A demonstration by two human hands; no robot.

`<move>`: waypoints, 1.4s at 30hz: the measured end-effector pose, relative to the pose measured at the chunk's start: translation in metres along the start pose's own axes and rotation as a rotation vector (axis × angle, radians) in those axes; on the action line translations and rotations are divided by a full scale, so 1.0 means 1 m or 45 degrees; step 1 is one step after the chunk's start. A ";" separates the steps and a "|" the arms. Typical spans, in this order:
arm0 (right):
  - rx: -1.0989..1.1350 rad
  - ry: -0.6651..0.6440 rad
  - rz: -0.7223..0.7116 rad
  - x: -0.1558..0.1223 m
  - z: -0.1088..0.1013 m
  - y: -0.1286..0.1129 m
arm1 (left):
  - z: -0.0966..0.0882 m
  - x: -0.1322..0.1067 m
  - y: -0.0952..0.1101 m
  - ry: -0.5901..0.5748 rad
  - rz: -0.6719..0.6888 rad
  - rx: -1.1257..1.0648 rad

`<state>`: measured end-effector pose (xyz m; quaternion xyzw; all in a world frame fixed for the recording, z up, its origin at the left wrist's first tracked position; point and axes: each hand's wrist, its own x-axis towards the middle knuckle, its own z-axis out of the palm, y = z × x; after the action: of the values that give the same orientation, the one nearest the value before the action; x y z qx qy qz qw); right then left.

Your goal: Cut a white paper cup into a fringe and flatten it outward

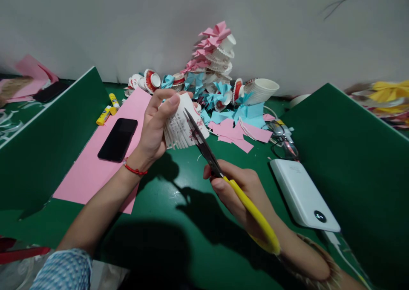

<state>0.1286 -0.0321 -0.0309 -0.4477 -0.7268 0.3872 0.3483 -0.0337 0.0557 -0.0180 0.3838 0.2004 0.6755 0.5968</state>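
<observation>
Between the thumb and fingers of my left hand (156, 128) is a white printed paper cup (179, 123), raised above the table. Narrow strips are cut along its lower edge, like a fringe. My right hand (246, 192) grips yellow-handled scissors (220, 170), whose dark blades point up and left across the cup's printed side. The blades look nearly closed; whether paper lies between them I cannot tell.
Pink paper (86, 166) lies at left under a black phone (118, 140), near yellow glue sticks (104, 116). Behind are stacked fringed cups (220, 57), blue paper (252, 114) and pink scraps (234, 132). Glasses (285, 148) and a white power bank (303, 196) lie right, between green partitions (351, 162).
</observation>
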 end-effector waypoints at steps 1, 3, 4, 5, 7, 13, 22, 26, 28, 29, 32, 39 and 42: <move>-0.005 0.003 -0.007 0.000 0.000 0.000 | 0.000 0.000 0.000 0.037 -0.016 0.005; -0.022 0.012 -0.023 0.000 0.000 -0.001 | 0.000 0.000 0.000 0.084 -0.032 0.012; -0.032 0.013 -0.027 0.000 0.000 -0.001 | 0.000 0.000 0.000 0.091 -0.033 0.016; -0.038 0.010 -0.028 0.000 0.000 -0.001 | 0.000 0.000 0.000 0.090 -0.031 0.024; -0.049 0.006 -0.021 0.000 0.001 0.000 | 0.000 0.000 0.000 0.072 -0.019 0.043; -0.051 0.012 0.002 -0.001 0.000 0.000 | 0.000 -0.001 -0.001 -0.027 0.059 0.063; -0.060 0.021 0.010 -0.003 0.002 0.000 | -0.002 0.002 -0.001 -0.103 0.087 0.136; -0.073 0.033 -0.006 -0.002 0.002 0.000 | -0.001 0.001 -0.001 -0.092 0.087 0.143; -0.086 0.032 -0.010 -0.003 0.002 -0.001 | -0.001 0.001 -0.001 -0.094 0.091 0.128; -0.089 0.030 -0.011 -0.003 0.002 -0.001 | -0.001 0.001 -0.001 -0.097 0.099 0.119; -0.096 0.033 -0.012 -0.003 0.002 0.000 | -0.003 0.002 -0.002 -0.123 0.107 0.106; -0.105 0.048 -0.014 -0.001 0.002 -0.001 | -0.002 0.002 -0.002 -0.125 0.095 0.096; -0.102 0.039 -0.007 -0.001 0.002 -0.002 | -0.001 0.001 -0.001 -0.106 0.098 0.087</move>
<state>0.1269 -0.0339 -0.0302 -0.4650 -0.7376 0.3501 0.3423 -0.0331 0.0569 -0.0191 0.4390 0.1834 0.6742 0.5649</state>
